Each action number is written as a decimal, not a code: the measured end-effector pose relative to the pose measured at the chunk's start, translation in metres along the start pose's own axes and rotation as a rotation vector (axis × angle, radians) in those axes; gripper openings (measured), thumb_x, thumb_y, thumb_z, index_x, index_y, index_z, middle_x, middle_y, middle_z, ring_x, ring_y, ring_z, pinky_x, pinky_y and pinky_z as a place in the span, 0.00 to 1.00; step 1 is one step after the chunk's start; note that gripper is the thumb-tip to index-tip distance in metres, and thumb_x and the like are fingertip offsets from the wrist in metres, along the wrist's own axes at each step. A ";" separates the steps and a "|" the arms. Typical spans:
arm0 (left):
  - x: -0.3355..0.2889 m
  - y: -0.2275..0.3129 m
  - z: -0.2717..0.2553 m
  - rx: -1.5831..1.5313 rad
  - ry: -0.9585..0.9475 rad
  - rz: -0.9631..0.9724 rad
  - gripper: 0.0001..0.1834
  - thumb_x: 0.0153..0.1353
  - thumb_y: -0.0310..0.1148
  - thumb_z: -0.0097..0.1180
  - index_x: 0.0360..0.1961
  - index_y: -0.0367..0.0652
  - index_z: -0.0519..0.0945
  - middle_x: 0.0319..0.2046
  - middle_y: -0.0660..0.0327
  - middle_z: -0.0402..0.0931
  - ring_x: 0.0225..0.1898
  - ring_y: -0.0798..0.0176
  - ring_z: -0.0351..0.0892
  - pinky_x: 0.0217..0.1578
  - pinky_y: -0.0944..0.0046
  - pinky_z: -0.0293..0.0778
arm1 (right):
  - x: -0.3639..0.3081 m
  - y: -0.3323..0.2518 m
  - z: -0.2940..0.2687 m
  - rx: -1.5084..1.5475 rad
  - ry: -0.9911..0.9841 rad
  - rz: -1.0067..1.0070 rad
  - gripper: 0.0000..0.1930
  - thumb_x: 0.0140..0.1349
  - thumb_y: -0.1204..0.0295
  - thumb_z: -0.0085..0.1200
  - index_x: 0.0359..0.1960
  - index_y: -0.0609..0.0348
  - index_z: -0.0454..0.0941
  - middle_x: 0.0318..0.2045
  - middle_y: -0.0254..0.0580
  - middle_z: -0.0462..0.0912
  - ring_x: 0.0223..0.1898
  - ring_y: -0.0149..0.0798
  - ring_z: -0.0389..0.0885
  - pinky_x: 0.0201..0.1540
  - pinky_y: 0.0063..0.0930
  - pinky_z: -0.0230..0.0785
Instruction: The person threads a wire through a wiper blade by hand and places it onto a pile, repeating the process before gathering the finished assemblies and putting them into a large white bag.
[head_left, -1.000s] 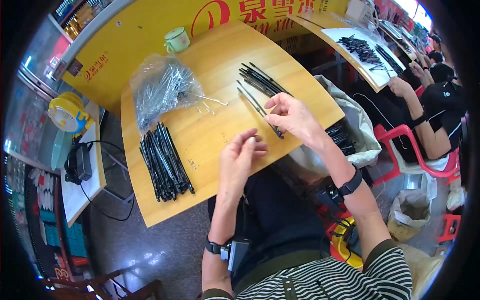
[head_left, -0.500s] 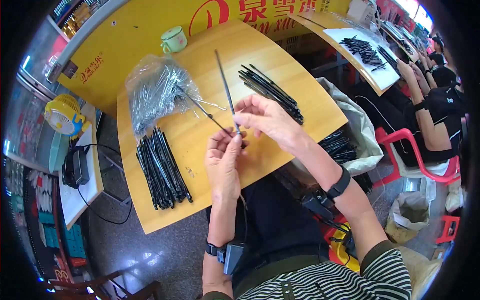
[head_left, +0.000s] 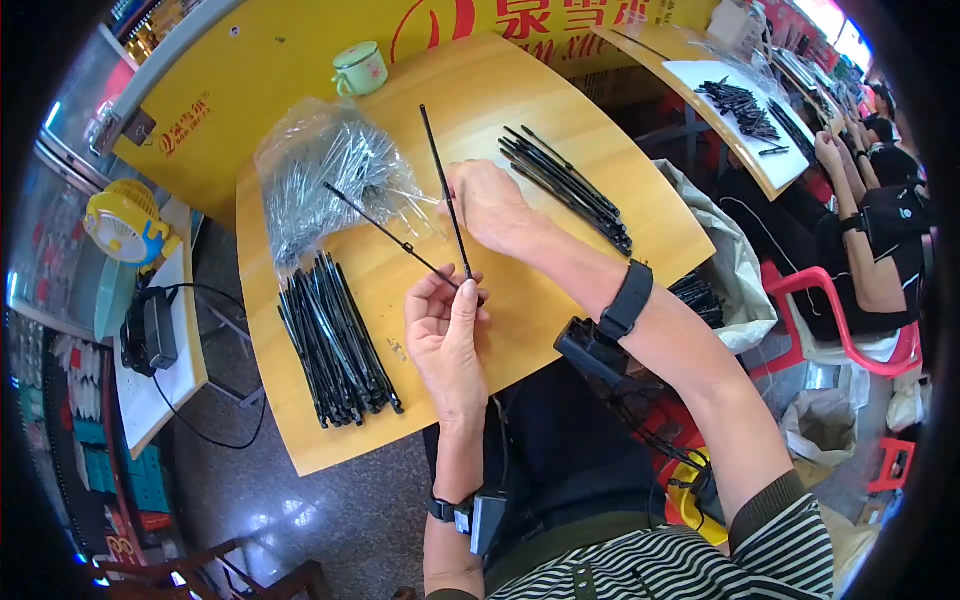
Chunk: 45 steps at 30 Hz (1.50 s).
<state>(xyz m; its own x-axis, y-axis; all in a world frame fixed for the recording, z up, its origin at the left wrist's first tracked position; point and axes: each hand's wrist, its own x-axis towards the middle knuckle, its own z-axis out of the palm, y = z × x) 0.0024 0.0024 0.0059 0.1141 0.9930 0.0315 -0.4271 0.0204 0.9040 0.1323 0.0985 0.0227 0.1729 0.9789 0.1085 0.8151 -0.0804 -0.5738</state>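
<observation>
Compared with half a second ago, the right hand [head_left: 487, 207] has moved a little to the far left, away from the fingertips of the left hand [head_left: 445, 340]. Two thin black sticks [head_left: 433, 146] are in the left hand, which is clamped on their near ends between thumb and fingers, above the near half of the wooden table [head_left: 480, 80]. Both sticks spread apart like a V: one points far, the other to the far left, with a small knob on it. Fingers of the right hand are bent just beside the first stick, near the mouth of a clear plastic bag [head_left: 320, 170] with thin sticks inside; I cannot tell if they hold something. One black bundle [head_left: 335, 340] lies at near left, another smaller bundle [head_left: 565, 185] at right. At the far edge stands a green cup [head_left: 360, 68].
</observation>
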 end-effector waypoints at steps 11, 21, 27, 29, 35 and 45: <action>0.001 0.002 -0.004 -0.061 -0.053 -0.013 0.13 0.61 0.27 0.50 0.46 0.36 0.68 0.38 0.55 0.76 0.34 0.70 0.74 0.32 0.76 0.69 | -0.017 0.001 -0.024 0.025 0.090 -0.071 0.05 0.48 0.75 0.53 0.23 0.66 0.76 0.20 0.53 0.77 0.23 0.48 0.77 0.29 0.34 0.70; 0.000 0.003 -0.008 -0.345 -0.193 -0.247 0.15 0.63 0.28 0.46 0.50 0.34 0.69 0.45 0.48 0.72 0.39 0.67 0.74 0.38 0.74 0.72 | -0.036 0.013 -0.036 0.306 0.032 -0.157 0.07 0.51 0.74 0.51 0.25 0.67 0.74 0.15 0.39 0.72 0.17 0.31 0.74 0.20 0.25 0.68; 0.001 0.005 -0.014 -0.480 -0.217 -0.335 0.15 0.63 0.26 0.45 0.50 0.35 0.66 0.49 0.45 0.69 0.42 0.64 0.74 0.41 0.73 0.73 | -0.036 0.023 -0.038 0.393 -0.099 0.040 0.07 0.53 0.74 0.51 0.27 0.68 0.74 0.21 0.40 0.76 0.19 0.31 0.75 0.21 0.24 0.69; 0.001 0.005 -0.014 -0.510 -0.224 -0.346 0.14 0.63 0.26 0.45 0.50 0.36 0.66 0.50 0.44 0.68 0.42 0.64 0.74 0.41 0.73 0.74 | -0.037 0.021 -0.038 0.343 0.013 0.079 0.04 0.48 0.77 0.51 0.23 0.67 0.76 0.20 0.51 0.78 0.22 0.41 0.79 0.27 0.33 0.71; 0.002 0.003 -0.016 -0.566 -0.295 -0.343 0.13 0.62 0.26 0.46 0.48 0.35 0.69 0.52 0.46 0.66 0.42 0.64 0.74 0.41 0.73 0.74 | -0.046 0.018 -0.055 0.349 -0.151 0.127 0.10 0.54 0.72 0.50 0.34 0.67 0.74 0.24 0.38 0.75 0.24 0.28 0.73 0.25 0.22 0.69; -0.002 0.008 -0.017 -0.446 -0.283 -0.346 0.16 0.61 0.25 0.48 0.50 0.34 0.70 0.47 0.53 0.71 0.45 0.64 0.76 0.39 0.74 0.77 | -0.062 0.034 -0.060 0.909 -0.232 0.246 0.07 0.57 0.71 0.49 0.33 0.62 0.72 0.25 0.36 0.75 0.26 0.28 0.75 0.28 0.22 0.72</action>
<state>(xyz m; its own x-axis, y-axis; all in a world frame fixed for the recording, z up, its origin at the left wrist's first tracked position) -0.0163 0.0026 0.0058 0.5193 0.8522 -0.0639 -0.6489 0.4419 0.6194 0.1823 0.0237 0.0456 0.0882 0.9748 -0.2051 0.0148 -0.2072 -0.9782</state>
